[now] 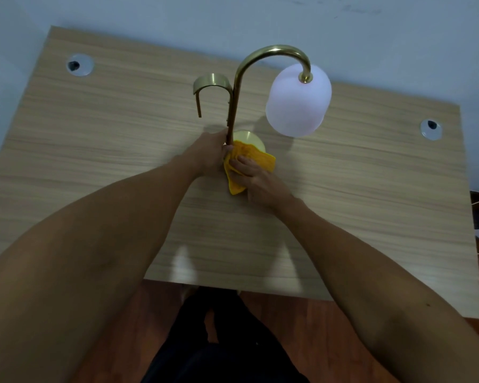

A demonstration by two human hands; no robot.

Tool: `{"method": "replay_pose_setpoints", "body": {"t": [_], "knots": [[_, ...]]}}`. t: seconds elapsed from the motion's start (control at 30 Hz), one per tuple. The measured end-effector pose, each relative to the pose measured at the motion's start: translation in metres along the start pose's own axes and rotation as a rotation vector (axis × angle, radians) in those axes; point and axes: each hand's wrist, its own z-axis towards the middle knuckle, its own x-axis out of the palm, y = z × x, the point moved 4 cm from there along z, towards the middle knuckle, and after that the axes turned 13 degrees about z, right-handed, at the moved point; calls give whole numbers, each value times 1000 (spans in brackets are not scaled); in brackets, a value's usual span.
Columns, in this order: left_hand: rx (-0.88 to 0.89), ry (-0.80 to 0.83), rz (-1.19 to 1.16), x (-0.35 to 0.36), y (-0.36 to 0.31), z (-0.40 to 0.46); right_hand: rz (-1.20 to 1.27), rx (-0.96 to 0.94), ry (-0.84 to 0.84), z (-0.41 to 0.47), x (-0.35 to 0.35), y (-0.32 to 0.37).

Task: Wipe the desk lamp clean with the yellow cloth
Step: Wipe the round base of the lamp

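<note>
I am looking down on a wooden desk (100,161) with the desk lamp (234,106) standing near its middle. Starting at the left, a cable grommet (80,64) is sitting in the far left part of the desktop, well apart from the work. My left hand (209,154) is closing around the lower part of the brass stem, fingers wrapped on it just above the round base (250,138), steadying the lamp. Above that hand, the short brass hook (210,84) is branching off the stem to the left.

Moving right, the yellow cloth (253,157) is lying bunched against the foot of the stem and over the near edge of the base. My right hand (252,174) is pressing down on it, fingers laid together flat on the fabric with one corner trailing out beneath the palm. Further right, the frosted white shade (297,102) is hanging from the arched neck, clear of both hands. A second grommet (431,129) is sitting near the right edge.

I judge that I am wiping the base and lowest stretch of the stem. The next move, as I read it, calls for sliding the cloth up the stem toward the arch and shade, while keeping the left grip firm so the top-heavy lamp is not tipping.
</note>
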Motion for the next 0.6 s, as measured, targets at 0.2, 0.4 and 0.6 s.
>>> {"method": "replay_pose_setpoints", "body": {"t": [0.2,0.4,0.6], "knots": [[8,-3,4,1,3,1,37,12,-48,-25,-17,-18],[8,-6,5,1,5,3,59,208,-276,-24,-44,-28],[-8,12,-25,2,4,3,383,525,-352,22,-61,-45]]}}
